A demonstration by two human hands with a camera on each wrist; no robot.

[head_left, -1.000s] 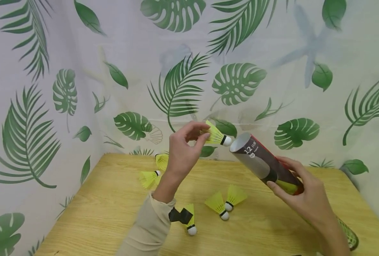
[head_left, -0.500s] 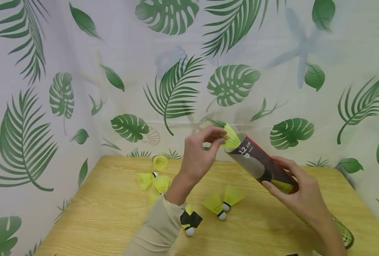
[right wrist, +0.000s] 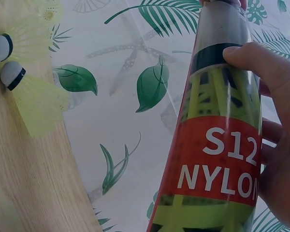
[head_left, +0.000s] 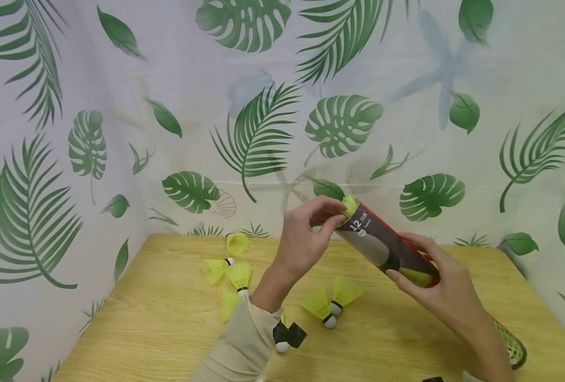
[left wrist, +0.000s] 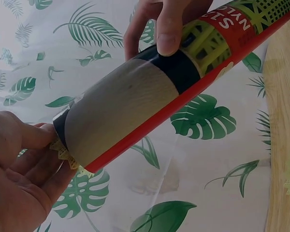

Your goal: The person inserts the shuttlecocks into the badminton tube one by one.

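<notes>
My right hand [head_left: 449,278] grips a tilted shuttlecock tube [head_left: 380,241] round its middle, thumb on the near side. The tube's mouth points up and left; its lower end shows past my right wrist. A yellow shuttlecock [head_left: 350,205] sits almost wholly inside the mouth, only its skirt edge sticking out. My left hand [head_left: 306,236] pinches that skirt between thumb and fingers. In the left wrist view the skirt's frilled rim [left wrist: 67,155] pokes out beside the fingers. Through the clear wall in the right wrist view, the tube [right wrist: 217,159] holds more yellow shuttlecocks.
On the wooden table [head_left: 158,318] two shuttlecocks [head_left: 329,321] lie together near the middle. Several more, including one shuttlecock [head_left: 236,244] at the back, lie left of the left forearm. Another shuttlecock [head_left: 281,347] is partly hidden by the black wrist camera. A leaf-patterned sheet [head_left: 263,132] hangs behind.
My left hand has moved right and slightly down, bringing the shuttlecock from outside the tube, cork first, into its mouth. The right hand still holds the tube at about the same tilt.
</notes>
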